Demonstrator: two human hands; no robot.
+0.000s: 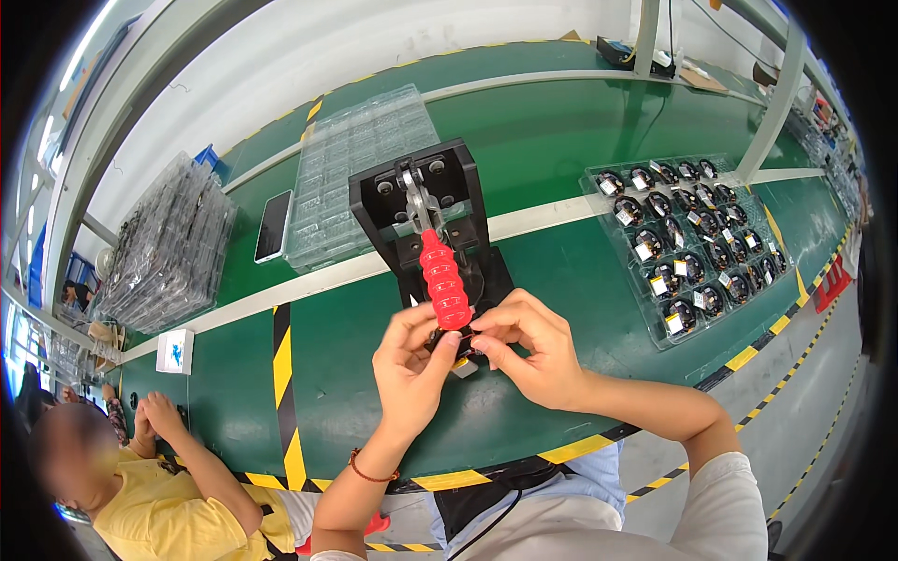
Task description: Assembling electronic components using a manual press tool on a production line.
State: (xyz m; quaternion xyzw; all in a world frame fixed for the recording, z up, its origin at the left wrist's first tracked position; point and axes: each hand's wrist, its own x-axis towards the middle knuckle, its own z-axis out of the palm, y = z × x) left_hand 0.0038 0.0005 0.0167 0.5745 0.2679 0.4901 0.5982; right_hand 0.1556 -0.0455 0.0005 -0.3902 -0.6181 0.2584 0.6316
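In front of me stands a black clamping fixture [465, 168] with a metal toggle lever and a ribbed red handle [443, 280] pointing toward me. Just below the handle's end, my left hand [412, 365] pinches a small black part [464, 347] from its left side. My right hand [538, 351] is closed at the right side of the same part, thumb and forefinger together on what looks like a thin red wire [470, 335]. A pale tab shows under the part. The fingers and the handle hide much of it.
To the right lies a clear plastic tray [645, 313] with several round black parts [678, 318]. Empty clear trays [360, 140] lie behind the fixture, beside a phone [273, 226]. More trays are stacked [168, 248] at left. A co-worker in yellow [178, 505] sits left, near a small white box [175, 352].
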